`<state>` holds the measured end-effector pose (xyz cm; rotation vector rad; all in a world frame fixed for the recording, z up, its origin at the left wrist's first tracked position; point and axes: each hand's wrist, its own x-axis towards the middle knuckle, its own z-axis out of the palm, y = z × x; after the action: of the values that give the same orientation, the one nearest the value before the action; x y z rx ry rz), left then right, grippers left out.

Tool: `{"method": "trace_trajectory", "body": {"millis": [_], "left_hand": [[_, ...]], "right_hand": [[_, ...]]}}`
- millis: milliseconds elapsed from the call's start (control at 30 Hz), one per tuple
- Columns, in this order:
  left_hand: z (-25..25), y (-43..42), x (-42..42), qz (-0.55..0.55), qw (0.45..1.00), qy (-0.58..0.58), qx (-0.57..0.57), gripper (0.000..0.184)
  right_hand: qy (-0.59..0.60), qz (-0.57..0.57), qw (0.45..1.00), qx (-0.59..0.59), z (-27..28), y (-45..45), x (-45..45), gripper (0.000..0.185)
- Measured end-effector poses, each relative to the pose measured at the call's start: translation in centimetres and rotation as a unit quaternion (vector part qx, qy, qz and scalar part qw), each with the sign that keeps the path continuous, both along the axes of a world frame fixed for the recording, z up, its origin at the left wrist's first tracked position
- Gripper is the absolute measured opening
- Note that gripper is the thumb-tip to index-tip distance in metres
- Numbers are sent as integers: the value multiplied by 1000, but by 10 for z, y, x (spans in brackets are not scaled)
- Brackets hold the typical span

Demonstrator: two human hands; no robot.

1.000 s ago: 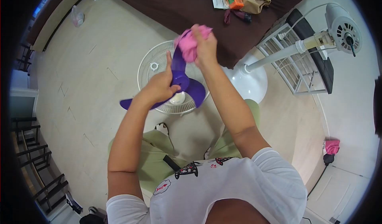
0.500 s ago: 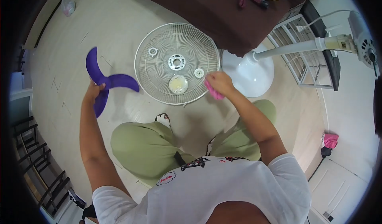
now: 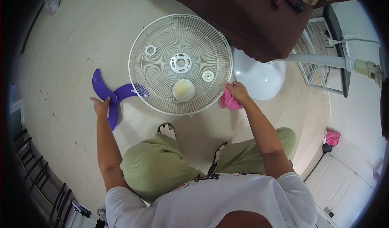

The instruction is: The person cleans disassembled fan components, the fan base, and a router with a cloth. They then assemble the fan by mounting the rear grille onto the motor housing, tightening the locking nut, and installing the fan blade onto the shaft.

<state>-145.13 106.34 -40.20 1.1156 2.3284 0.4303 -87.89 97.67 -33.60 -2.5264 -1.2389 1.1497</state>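
Observation:
A purple three-bladed fan blade lies at the left, one blade reaching under the rim of a white wire fan grille. My left hand is at its hub, thumb and finger spread apart, touching it without gripping. My right hand is closed on a bunched pink cloth at the grille's right rim; whether its fingers also grip the rim I cannot tell. Inside the grille are a white ring nut, a small round white cap and a round clear-and-yellowish piece.
A white round fan base with a pole stands at the right, partly behind a brown cloth hanging from above. Farther right is a white metal rack. Dark metal rails stand at the lower left.
The purple fan blade has come down and right, partly under the grille, and my left hand has loosened from it. My right hand has moved right and down with the pink cloth. The view has shifted.

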Motion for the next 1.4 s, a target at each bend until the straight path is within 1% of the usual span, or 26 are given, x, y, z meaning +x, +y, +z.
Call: {"method": "trace_trajectory", "body": {"millis": [33,100,167,200,267,300,367,400,433,467,533,600,667,800,867,900,967,1000,1067,1100,1167,1200,1267,1300,1367,1400], "left_hand": [[2,4,11,-41,977,189,89,69],[22,26,49,-198,906,241,285,54],[50,47,111,-344,875,132,316,45],[48,62,133,-442,832,32,335,47],[43,81,177,-523,805,56,275,49],[30,94,185,-521,805,51,279,49],[1,110,199,-565,759,243,214,49],[0,114,204,-565,760,238,217,49],[2,118,206,-561,799,171,130,48],[4,120,208,-551,827,104,40,47],[-13,117,204,-551,829,72,56,46],[-23,116,199,-546,833,46,75,44],[-27,103,204,-533,830,47,158,43],[-20,93,200,-534,829,4,167,51],[-8,97,198,-473,855,-117,175,63],[-1,98,194,-469,858,-114,173,63],[14,106,184,-345,895,-165,229,71],[22,108,173,-342,898,-161,226,71],[32,114,144,-259,884,-157,356,67],[32,113,132,-259,885,-153,354,67],[28,110,109,-205,925,-75,313,60],[18,108,97,-206,925,-74,312,60],[-8,102,82,-248,915,105,301,55],[-8,100,84,-248,915,105,301,55],[-5,93,86,-214,956,67,190,53],[-11,94,86,-215,956,67,190,53]], "right_hand": [[8,16,1000,-12,-7,4,-2,48],[8,25,1000,1,-19,6,-4,45],[6,35,999,15,-19,5,-7,42],[5,29,1000,-8,-11,7,-9,40],[-2,21,999,-33,6,8,-14,38],[26,-3,1000,1,15,4,-17,36],[46,-27,998,32,31,-7,-25,34],[146,-104,983,41,38,-11,-30,30],[246,-179,951,52,47,-15,-33,26],[243,-180,952,52,58,-18,-36,26],[343,-233,908,63,81,-23,-44,15],[354,-245,900,68,91,-27,-50,16],[340,-258,902,68,86,-37,-49,17],[363,-250,894,80,100,-45,-60,17],[359,-290,882,95,98,-46,-62,17],[362,-287,883,90,89,-53,-56,17],[374,-276,883,64,68,-68,-42,19],[369,-303,877,58,67,-68,-45,19],[377,-304,873,60,61,-72,-45,19],[381,-308,869,67,58,-73,-44,19],[383,-298,872,67,58,-72,-45,19],[381,-287,876,70,59,-73,-46,19],[383,-271,879,84,52,-77,-41,20],[383,-253,883,100,52,-77,-42,20],[376,-257,884,106,54,-76,-44,20],[370,-260,885,113,56,-75,-46,21]]}}
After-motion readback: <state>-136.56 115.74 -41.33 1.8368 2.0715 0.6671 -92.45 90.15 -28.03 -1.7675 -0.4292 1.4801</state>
